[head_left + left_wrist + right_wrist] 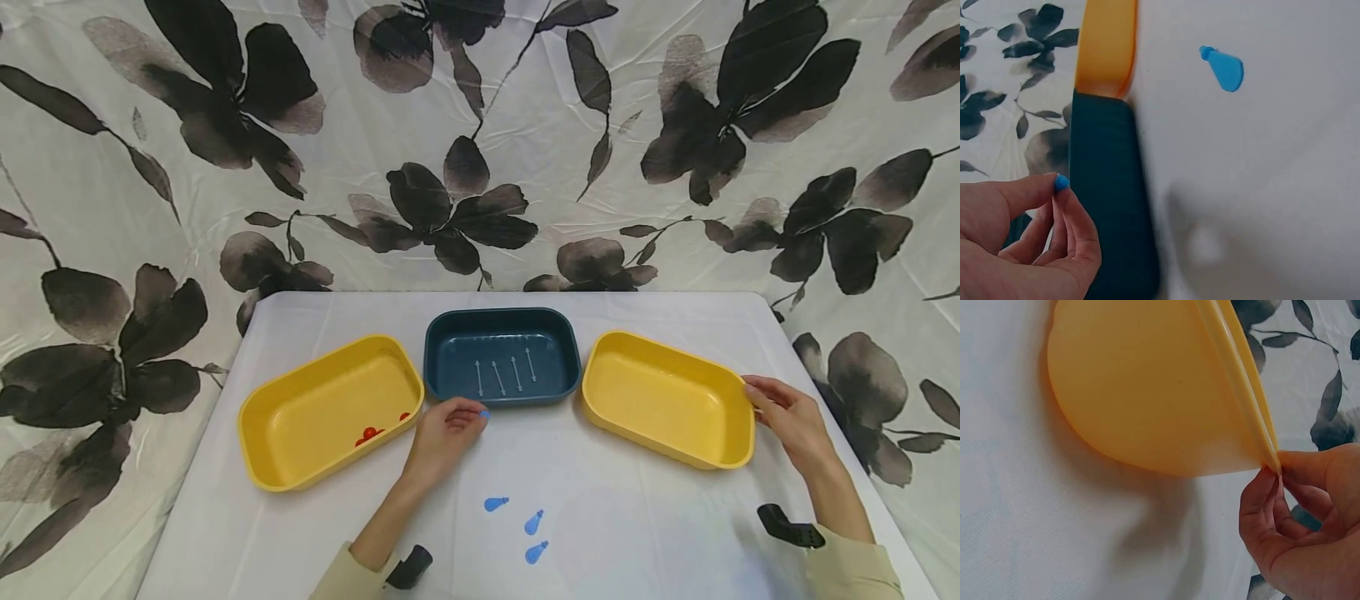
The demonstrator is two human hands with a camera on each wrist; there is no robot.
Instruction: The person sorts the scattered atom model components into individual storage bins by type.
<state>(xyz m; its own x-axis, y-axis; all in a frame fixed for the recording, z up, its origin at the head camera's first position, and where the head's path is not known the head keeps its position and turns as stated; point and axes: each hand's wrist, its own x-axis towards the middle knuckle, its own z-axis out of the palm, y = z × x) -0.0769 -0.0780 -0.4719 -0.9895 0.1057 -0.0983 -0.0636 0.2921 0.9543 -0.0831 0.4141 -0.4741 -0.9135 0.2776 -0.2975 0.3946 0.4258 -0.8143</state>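
Between thumb and forefinger my left hand [447, 435] pinches a small blue piece [1062, 182], mostly hidden by the fingers. The hand is just in front of the dark blue tray [501, 400], overlapping the corner of the left yellow tray [262, 478]. My right hand [789, 417] pinches the rim at the right end of the right yellow tray [1147, 406], thumb on one side and fingers on the other. On the table in front lie three flat blue bulb-shaped pieces [533, 522], each with a narrow knobbed end.
Several small red pieces [369, 433] sit along the near inner side of the left yellow tray. Thin pale double-ended marks [497, 377] show on the dark tray's floor. A flowered cloth [450, 208] rises behind the white table [630, 517].
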